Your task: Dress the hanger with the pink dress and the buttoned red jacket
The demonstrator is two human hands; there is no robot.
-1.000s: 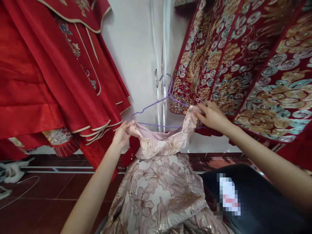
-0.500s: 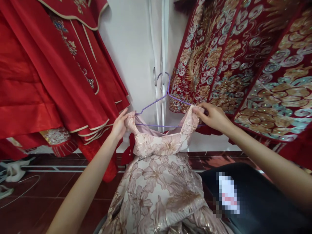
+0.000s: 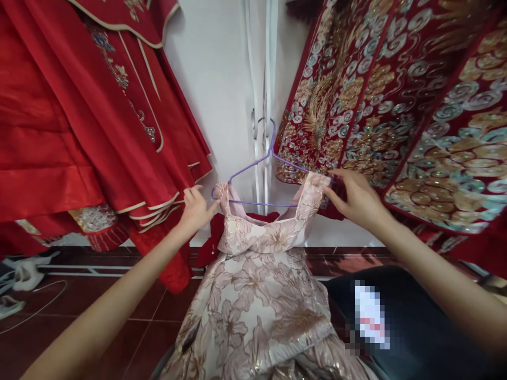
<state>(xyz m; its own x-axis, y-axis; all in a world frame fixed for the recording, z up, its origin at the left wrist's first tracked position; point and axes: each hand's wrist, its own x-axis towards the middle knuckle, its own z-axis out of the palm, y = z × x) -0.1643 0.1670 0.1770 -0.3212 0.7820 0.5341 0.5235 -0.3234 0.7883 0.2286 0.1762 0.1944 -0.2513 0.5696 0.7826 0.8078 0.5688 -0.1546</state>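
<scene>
A pink and gold floral dress (image 3: 253, 285) hangs by its straps on a purple wire hanger (image 3: 249, 167); its skirt spreads down toward me. My left hand (image 3: 195, 210) is just left of the left strap, fingers apart, with the thumb close to the hanger's end. On the other side, my right hand (image 3: 356, 198) is beside the right strap, thumb and forefinger parted around the hanger's end. Whether its thumb touches the strap I cannot tell.
Red garments (image 3: 119, 105) with cream piping hang at the left. Embroidered red garments (image 3: 380, 116) hang at the right. White handles run down the pale cabinet doors (image 3: 214, 79). Light shoes (image 3: 27, 275) sit at the lower left; black cloth with a blurred patch is lower right.
My left hand has let go of the left strap and moved slightly left and down. My right fingers have opened from the right strap. Both straps now sit on the hanger.
</scene>
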